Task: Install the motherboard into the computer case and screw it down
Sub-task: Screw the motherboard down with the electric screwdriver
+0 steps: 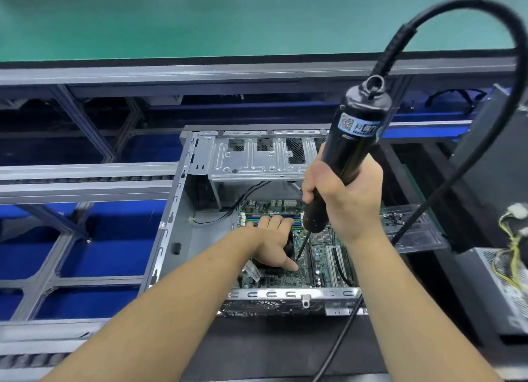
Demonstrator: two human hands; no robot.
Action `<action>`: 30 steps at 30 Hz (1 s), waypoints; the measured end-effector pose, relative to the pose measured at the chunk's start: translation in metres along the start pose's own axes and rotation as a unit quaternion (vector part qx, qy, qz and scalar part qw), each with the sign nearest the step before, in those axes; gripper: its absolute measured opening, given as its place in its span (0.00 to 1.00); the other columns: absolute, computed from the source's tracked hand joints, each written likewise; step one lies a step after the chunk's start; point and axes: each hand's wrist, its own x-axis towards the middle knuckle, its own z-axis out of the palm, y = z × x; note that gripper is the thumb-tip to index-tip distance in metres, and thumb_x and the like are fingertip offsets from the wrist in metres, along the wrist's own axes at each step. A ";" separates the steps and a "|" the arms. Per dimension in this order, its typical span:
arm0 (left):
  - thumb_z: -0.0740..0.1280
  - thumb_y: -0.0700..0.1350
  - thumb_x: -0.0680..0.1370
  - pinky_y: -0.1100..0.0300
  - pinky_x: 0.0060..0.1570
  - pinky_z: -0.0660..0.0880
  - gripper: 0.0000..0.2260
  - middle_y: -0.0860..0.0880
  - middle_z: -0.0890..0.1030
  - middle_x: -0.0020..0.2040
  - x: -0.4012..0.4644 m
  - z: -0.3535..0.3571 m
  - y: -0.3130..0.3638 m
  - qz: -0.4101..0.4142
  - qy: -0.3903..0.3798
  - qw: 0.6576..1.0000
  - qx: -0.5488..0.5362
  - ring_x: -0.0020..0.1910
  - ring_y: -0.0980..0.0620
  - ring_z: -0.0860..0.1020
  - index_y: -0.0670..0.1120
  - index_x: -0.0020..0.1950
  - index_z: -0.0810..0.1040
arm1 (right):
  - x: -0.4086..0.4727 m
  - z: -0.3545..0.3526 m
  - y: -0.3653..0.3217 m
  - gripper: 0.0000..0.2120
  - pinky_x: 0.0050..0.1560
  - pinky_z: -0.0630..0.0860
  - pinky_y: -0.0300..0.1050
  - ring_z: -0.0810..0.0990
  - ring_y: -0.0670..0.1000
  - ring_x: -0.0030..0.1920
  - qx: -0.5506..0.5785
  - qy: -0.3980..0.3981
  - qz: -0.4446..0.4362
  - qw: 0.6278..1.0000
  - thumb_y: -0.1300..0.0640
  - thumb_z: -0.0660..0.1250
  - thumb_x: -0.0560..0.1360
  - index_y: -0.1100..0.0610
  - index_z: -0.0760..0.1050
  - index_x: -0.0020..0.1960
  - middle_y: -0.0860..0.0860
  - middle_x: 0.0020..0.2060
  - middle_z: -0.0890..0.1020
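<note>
Head view looks down on both hands working inside the open case, just below the middle of the frame. The right hand point(341, 193) is wrapped around the black electric screwdriver point(347, 158), whose body leans up toward the upper right while its thin bit point(303, 244) slants down and to the left, ending on the board right beside the left thumb. The left hand point(273, 240) lies flat on the motherboard point(320, 263), fingers straight over the memory slots and the thumb stretched toward the bit tip, as if steadying a screw there; the screw itself is too small to make out. So the fastening spot sits between the two hands, nearer the left one, and the driver's long axis is tilted rather than upright over it. I judge the next move needs the tool brought closer to vertical. The motherboard rests in the lower right part of the computer case point(183, 224), which stands on the dark counter point(257, 350). The driver's cable point(457, 18) loops across the upper right.
</note>
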 end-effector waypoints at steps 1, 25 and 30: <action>0.65 0.70 0.71 0.37 0.70 0.53 0.47 0.51 0.50 0.77 0.000 -0.001 0.000 -0.001 -0.004 1.000 0.000 0.75 0.43 0.51 0.48 0.78 0.45 | 0.000 0.002 0.001 0.16 0.30 0.74 0.58 0.74 0.57 0.26 -0.005 -0.009 0.004 1.000 0.51 0.72 0.67 0.62 0.71 0.37 0.59 0.26 0.75; 0.67 0.70 0.70 0.36 0.72 0.49 0.48 0.52 0.45 0.79 0.002 0.004 0.000 -0.006 0.011 1.000 -0.010 0.77 0.43 0.46 0.52 0.78 0.42 | 0.002 -0.012 -0.002 0.14 0.36 0.76 0.52 0.76 0.54 0.28 0.076 -0.098 0.047 0.991 0.51 0.72 0.69 0.59 0.73 0.45 0.54 0.30 0.78; 0.67 0.69 0.71 0.36 0.72 0.49 0.49 0.52 0.46 0.78 0.000 0.003 0.001 -0.002 0.008 1.000 -0.014 0.77 0.44 0.47 0.51 0.78 0.42 | 0.004 -0.015 -0.007 0.06 0.38 0.76 0.52 0.77 0.56 0.31 0.062 -0.124 0.032 0.990 0.51 0.73 0.71 0.49 0.77 0.45 0.57 0.31 0.78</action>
